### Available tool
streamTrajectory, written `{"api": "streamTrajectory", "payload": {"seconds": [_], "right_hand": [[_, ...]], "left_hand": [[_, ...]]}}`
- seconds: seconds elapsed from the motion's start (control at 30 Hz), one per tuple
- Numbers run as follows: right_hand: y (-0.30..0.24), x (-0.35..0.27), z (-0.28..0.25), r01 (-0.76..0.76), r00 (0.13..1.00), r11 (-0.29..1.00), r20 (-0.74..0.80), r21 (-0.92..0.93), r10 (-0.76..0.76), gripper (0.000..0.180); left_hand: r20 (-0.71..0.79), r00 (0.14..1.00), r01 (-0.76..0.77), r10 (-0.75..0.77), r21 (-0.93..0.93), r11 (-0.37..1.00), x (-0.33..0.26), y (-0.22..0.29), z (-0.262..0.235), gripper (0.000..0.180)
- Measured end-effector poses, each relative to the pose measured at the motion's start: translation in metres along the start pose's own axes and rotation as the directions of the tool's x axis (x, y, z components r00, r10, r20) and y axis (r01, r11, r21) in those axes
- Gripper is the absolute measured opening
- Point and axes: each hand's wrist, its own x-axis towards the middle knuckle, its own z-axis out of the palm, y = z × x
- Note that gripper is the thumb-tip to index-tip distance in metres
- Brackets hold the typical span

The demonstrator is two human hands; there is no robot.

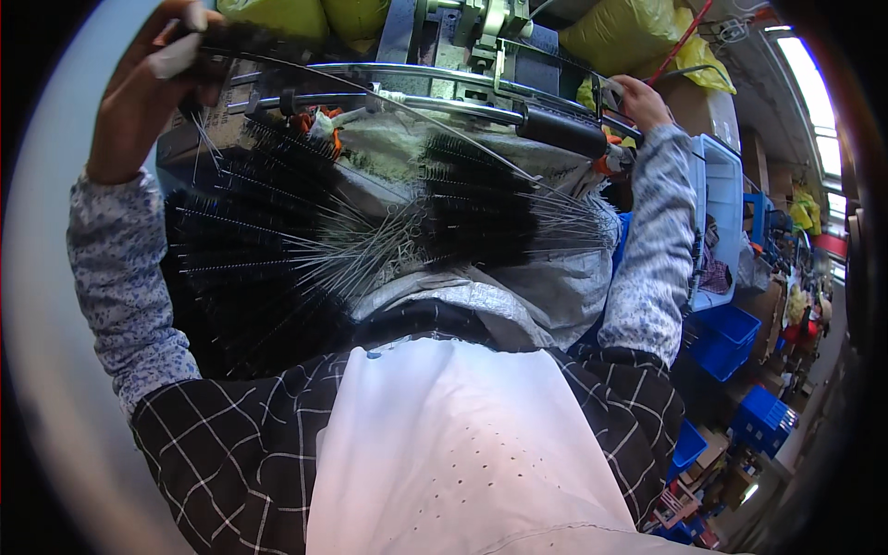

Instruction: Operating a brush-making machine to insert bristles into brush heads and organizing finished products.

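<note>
My left hand point(153, 83), white covers on some fingertips, is raised at the far left and closed on the bristled end of a black twisted-wire brush point(254, 44). A thin wire stem slants from there down to the right, in front of a machine's steel rods point(416, 104). At the machine's right end my right hand point(645, 104) has its fingers closed; what they grip is too small to make out. Below the rods lie two bundles of black brushes, one on the left point(250, 236) and one on the right point(476, 199), their bare wire stems showing.
Pale woven sacking point(573, 287) lies under the brushes. A black cylinder point(564, 132) sits on the front rod. Yellow sacks point(620, 37) stand behind the machine. To the right are a white crate point(717, 222), blue bins point(726, 338) and cluttered shelves; a pale wall rises at left.
</note>
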Motion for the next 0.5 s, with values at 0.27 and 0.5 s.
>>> {"api": "streamTrajectory", "payload": {"seconds": [0.27,0.5], "right_hand": [[-0.094,-0.086,-0.062,0.055,0.856,0.821,0.397,0.569,-0.333,0.046],[-0.203,-0.107,-0.019,0.366,0.894,0.472,-0.163,0.802,-0.417,0.037]], "left_hand": [[0.107,0.994,0.03,-0.001,-0.275,0.961,0.05,-0.033,0.091,0.024],[0.156,0.988,0.007,0.019,-0.165,0.986,0.054,-0.051,0.111,0.043]]}}
